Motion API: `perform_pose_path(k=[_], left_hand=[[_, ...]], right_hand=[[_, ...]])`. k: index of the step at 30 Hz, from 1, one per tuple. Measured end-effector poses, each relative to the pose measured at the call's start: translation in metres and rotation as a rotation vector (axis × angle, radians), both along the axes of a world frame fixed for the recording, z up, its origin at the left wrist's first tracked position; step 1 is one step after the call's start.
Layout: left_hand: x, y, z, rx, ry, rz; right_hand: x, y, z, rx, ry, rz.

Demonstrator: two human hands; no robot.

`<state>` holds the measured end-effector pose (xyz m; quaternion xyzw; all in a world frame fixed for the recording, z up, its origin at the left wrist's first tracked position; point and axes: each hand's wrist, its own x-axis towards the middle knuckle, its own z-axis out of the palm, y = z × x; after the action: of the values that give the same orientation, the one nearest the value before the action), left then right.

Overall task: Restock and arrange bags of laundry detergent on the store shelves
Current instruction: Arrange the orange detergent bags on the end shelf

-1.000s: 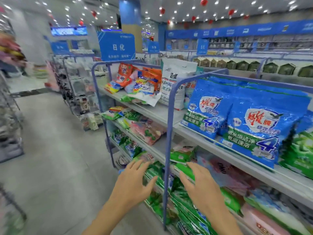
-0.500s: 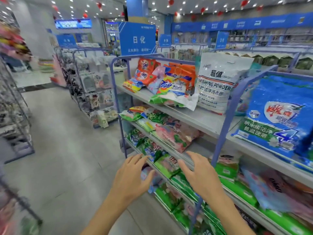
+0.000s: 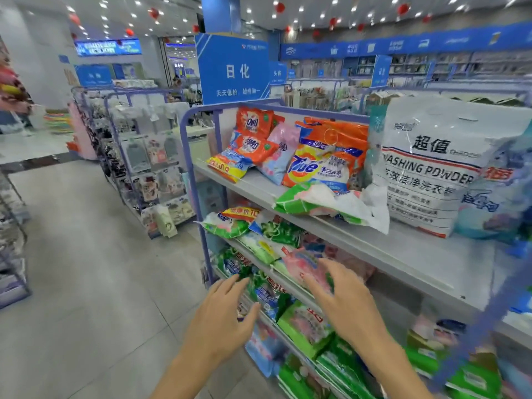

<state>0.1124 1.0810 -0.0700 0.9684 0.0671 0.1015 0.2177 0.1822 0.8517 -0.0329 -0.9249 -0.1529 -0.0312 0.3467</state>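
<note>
Shop aisles are stretching out around you, with a grey floor (image 3: 95, 254) and a blue sign (image 3: 236, 70) that is showing "日化". You are holding your left hand (image 3: 221, 315) and right hand (image 3: 348, 300) out in front of the shelves (image 3: 198, 182), fingers spread wide and holding nothing. Your right hand is hovering just by a pink bag (image 3: 305, 263), one level below the top shelf (image 3: 417, 254). I cannot tell if it is touching. I think you are getting ready to grab it with both hands, because soft bags are floppy.

Up top, bags are leaning back so their fronts are showing. An orange bag (image 3: 322, 162) is saying "Tide", two red bags (image 3: 253, 123) are saying "OMO", and a big white bag (image 3: 437, 168) is saying "超值" and "WASHING POWDER". A green and white bag (image 3: 316, 201) is lying flat at the front edge, so it is probably needing a tidy.
</note>
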Motion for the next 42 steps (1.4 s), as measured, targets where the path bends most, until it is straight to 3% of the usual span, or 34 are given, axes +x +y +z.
perform_pose_path(k=[14, 24, 32, 38, 42], left_hand=[[0.203, 0.157, 0.04, -0.002, -0.152, -0.005], [0.369, 0.286, 0.061, -0.01, -0.195, -0.161], [0.494, 0.336, 0.063, -0.054, -0.211, -0.306], [0.571, 0.344, 0.053, -0.187, -0.012, -0.251], [0.61, 0.349, 0.057, -0.397, 0.175, -0.247]], right_hand=[[0.179, 0.172, 0.037, 0.067, -0.103, 0.023], [0.31, 0.296, 0.05, 0.062, -0.059, -0.198], [0.387, 0.34, 0.032, 0.103, -0.017, -0.302], [0.428, 0.36, 0.027, 0.093, 0.22, -0.426], [0.442, 0.375, 0.033, 0.503, 0.371, -0.474]])
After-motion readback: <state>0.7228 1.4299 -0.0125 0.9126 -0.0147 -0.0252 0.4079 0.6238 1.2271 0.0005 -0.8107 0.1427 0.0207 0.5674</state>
